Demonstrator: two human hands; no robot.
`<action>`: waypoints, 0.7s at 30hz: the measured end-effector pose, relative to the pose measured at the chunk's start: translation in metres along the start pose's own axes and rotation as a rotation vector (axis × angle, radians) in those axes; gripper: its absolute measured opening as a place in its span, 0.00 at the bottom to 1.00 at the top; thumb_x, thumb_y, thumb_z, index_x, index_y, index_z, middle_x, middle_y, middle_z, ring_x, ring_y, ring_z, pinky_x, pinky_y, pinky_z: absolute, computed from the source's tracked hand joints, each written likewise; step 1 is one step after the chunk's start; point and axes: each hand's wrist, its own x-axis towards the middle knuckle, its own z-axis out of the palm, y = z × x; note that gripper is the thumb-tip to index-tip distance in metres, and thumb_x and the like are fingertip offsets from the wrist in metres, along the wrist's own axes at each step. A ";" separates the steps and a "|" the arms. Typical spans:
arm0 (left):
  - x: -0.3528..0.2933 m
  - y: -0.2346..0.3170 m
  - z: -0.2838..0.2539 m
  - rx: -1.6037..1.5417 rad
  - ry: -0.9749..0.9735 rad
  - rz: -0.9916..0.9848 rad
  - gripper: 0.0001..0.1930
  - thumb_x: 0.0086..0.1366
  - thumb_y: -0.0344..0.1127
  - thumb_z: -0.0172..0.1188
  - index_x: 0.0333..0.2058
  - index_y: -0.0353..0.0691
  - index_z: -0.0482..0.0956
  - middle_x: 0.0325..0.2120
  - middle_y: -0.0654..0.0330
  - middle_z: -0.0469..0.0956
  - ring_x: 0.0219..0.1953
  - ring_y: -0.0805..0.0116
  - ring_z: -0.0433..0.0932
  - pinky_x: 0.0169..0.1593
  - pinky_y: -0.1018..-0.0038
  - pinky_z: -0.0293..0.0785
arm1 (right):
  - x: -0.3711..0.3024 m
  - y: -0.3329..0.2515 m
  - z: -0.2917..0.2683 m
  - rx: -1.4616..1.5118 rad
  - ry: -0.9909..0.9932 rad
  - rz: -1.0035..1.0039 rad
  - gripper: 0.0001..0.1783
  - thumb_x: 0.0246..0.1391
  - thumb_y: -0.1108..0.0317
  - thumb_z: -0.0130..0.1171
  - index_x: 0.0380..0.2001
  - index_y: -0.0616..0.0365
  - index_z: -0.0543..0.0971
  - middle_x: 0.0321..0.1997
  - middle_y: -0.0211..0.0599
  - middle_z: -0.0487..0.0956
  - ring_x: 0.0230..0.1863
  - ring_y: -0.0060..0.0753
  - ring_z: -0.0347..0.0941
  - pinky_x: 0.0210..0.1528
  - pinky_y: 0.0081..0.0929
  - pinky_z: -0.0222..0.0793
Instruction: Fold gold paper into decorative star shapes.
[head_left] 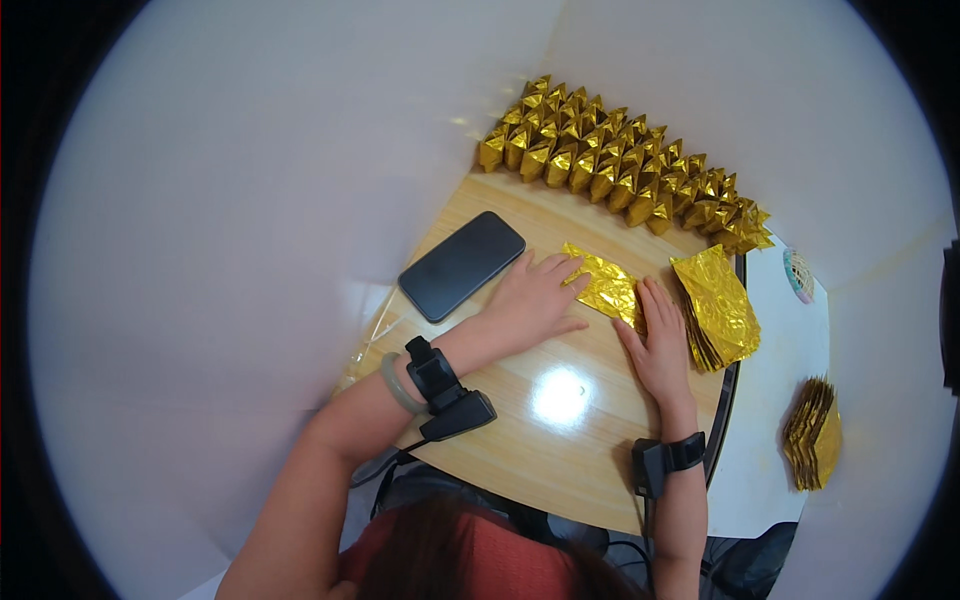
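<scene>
A narrow strip of folded gold foil paper (607,287) lies flat on the wooden table (500,390). My left hand (532,300) rests across its left end, fingers stretched out and thumb apart. On the strip's right end lies my right hand (657,340), its fingers extended and thumb spread to the side. Just right of that hand is a stack of gold foil sheets (720,308). Each wrist wears a black strapped device, and a pale bangle (398,384) circles the left one.
Rows of folded gold foil pieces (600,150) stand along the table's far edge. Left of my left hand lies a black phone (462,265). On the white surface (765,400) at right are another gold foil bundle (813,433) and a small round patterned item (798,275). Pale walls enclose the table.
</scene>
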 end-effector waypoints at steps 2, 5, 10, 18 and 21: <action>0.000 -0.004 -0.002 0.000 0.067 0.028 0.26 0.60 0.51 0.58 0.52 0.40 0.72 0.55 0.54 0.68 0.58 0.57 0.64 0.60 0.61 0.60 | 0.001 -0.005 -0.002 0.045 0.020 -0.013 0.35 0.54 0.53 0.59 0.60 0.62 0.65 0.67 0.45 0.62 0.68 0.45 0.55 0.67 0.45 0.48; 0.000 -0.007 0.002 -0.084 0.167 0.084 0.22 0.57 0.46 0.61 0.48 0.42 0.76 0.50 0.57 0.72 0.53 0.60 0.68 0.56 0.64 0.65 | 0.003 -0.009 -0.006 -0.074 0.110 -0.150 0.32 0.51 0.57 0.62 0.57 0.60 0.68 0.63 0.44 0.67 0.64 0.46 0.60 0.66 0.44 0.49; 0.002 -0.007 -0.001 -0.116 0.159 0.078 0.19 0.55 0.44 0.62 0.45 0.43 0.78 0.48 0.61 0.74 0.50 0.62 0.70 0.52 0.67 0.68 | 0.001 -0.012 -0.005 0.119 0.108 -0.139 0.19 0.50 0.62 0.63 0.44 0.58 0.77 0.48 0.42 0.78 0.50 0.44 0.73 0.55 0.36 0.65; 0.008 -0.009 -0.006 -0.202 0.270 0.012 0.16 0.55 0.37 0.65 0.42 0.41 0.80 0.38 0.64 0.80 0.42 0.62 0.76 0.45 0.70 0.72 | -0.002 -0.010 -0.016 0.328 0.166 -0.084 0.13 0.52 0.69 0.61 0.41 0.60 0.78 0.40 0.39 0.81 0.39 0.39 0.77 0.42 0.28 0.72; 0.012 -0.001 -0.023 -0.809 0.117 -0.347 0.14 0.57 0.34 0.63 0.42 0.36 0.79 0.35 0.61 0.81 0.34 0.63 0.79 0.41 0.73 0.73 | -0.003 -0.015 -0.010 0.484 0.303 -0.111 0.13 0.52 0.72 0.61 0.42 0.61 0.78 0.34 0.34 0.81 0.34 0.32 0.77 0.37 0.27 0.72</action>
